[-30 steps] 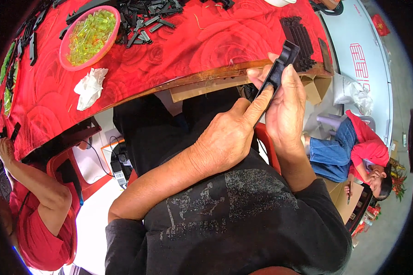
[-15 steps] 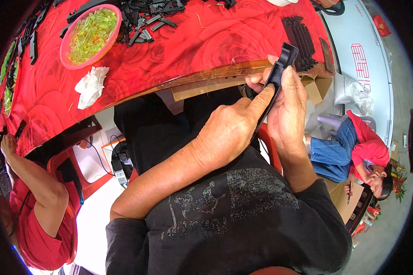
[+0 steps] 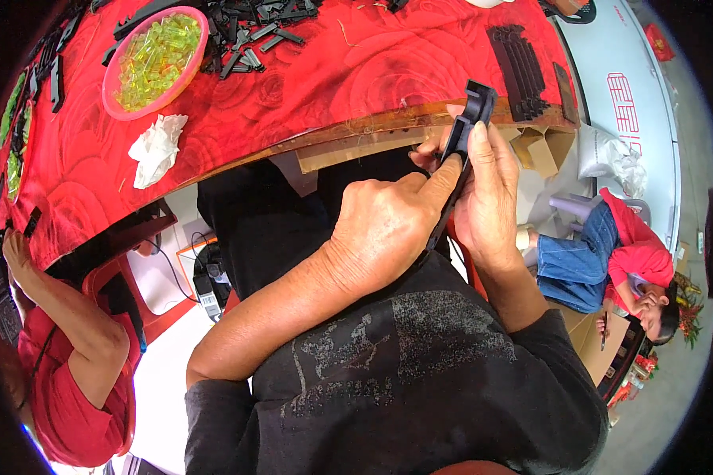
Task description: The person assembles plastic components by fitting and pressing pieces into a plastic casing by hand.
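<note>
My right hand (image 3: 489, 198) holds a long, narrow black plastic part (image 3: 477, 104) with a curved, notched upper end. Its thumb lies along the part's side, and fingertips show behind it. The part slants down toward my lap, at the front of the table. My left hand (image 3: 388, 226) is closed against the lower stretch of the same part, its index finger pressed along the channel. The left palm and the part's lower end are mostly hidden.
On the red-clothed table (image 3: 356, 71) stand a pink bowl (image 3: 109, 99) of yellow-green clear pieces, crumpled tissue (image 3: 157, 150), a pile of small black parts (image 3: 253, 32) and a row of long black parts (image 3: 516, 75). One person (image 3: 79, 356) sits left, another (image 3: 638, 261) right.
Both hands have shifted slightly left with the black part, and its upper end has turned, showing more of the notch. The left person's arm has moved a little.
</note>
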A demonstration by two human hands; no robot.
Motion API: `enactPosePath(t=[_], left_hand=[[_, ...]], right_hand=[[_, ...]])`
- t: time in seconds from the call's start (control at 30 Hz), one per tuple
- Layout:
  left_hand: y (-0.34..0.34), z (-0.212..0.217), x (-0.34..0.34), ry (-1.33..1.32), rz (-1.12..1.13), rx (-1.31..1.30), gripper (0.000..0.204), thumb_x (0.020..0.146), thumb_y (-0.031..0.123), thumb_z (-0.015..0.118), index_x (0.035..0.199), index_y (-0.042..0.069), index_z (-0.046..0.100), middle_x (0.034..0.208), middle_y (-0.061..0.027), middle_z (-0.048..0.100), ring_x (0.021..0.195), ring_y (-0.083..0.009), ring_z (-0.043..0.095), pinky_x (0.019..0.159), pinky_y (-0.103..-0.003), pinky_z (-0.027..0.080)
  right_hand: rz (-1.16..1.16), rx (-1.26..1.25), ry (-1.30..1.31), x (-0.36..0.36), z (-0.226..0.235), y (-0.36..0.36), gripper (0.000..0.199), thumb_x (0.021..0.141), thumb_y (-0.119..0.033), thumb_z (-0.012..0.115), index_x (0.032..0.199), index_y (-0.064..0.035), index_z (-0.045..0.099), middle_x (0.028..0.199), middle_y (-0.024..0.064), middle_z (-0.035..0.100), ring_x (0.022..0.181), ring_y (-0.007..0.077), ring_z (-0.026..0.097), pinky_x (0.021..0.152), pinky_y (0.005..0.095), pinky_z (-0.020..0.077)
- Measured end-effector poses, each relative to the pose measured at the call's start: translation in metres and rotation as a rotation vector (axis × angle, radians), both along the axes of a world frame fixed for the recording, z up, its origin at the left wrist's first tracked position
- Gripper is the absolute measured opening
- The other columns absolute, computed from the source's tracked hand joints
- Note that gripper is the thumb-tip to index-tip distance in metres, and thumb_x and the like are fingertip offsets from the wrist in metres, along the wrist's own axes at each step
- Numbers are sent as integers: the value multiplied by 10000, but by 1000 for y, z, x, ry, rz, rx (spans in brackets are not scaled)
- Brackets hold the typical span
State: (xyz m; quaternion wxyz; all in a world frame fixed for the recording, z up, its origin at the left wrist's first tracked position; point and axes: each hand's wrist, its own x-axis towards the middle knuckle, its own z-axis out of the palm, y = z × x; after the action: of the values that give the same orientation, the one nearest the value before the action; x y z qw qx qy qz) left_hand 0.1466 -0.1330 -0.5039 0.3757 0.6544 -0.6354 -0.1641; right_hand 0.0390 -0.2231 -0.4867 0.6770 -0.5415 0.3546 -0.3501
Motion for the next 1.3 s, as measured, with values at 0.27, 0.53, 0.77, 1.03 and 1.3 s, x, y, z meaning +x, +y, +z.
enactPosePath(t=[0.27,0.53,0.77,1.03,1.3], left_hand=[[-1,0,-3,39,13,-41,482,775,123,685,1252,128,619,771,-80,670,662,-273,675,575,-391,544],[1,-2,-1,-62,-28,-50,466,760,147,701,1219,108,631,709,-65,632,592,-255,652,528,-383,526],[0,-2,-1,-148,-41,-180,385,788,113,589,1153,-4,625,653,-58,590,530,-188,633,444,-320,490],[3,-7,-5,-144,1,-163,397,783,117,596,1164,9,627,658,-64,600,534,-194,636,448,-327,484],[9,-17,-8,-39,-37,-98,416,808,123,593,1211,19,599,641,-73,613,543,-229,641,460,-348,493]], right_hand=[[8,-57,69,-3,4,0,398,1052,-301,413,1276,19,494,898,132,626,829,205,634,822,357,536],[31,-18,119,-7,0,3,393,1048,-299,424,1277,14,493,894,133,627,829,203,636,813,350,536],[41,-1,130,-7,1,4,384,1045,-302,435,1276,-1,495,895,129,630,827,193,635,798,333,532],[73,-8,164,-8,0,5,365,1048,-288,431,1262,-1,500,892,119,628,821,190,634,798,335,531],[45,119,115,-9,-4,9,330,1035,-288,482,1233,-26,509,841,76,623,781,149,622,743,289,514]])
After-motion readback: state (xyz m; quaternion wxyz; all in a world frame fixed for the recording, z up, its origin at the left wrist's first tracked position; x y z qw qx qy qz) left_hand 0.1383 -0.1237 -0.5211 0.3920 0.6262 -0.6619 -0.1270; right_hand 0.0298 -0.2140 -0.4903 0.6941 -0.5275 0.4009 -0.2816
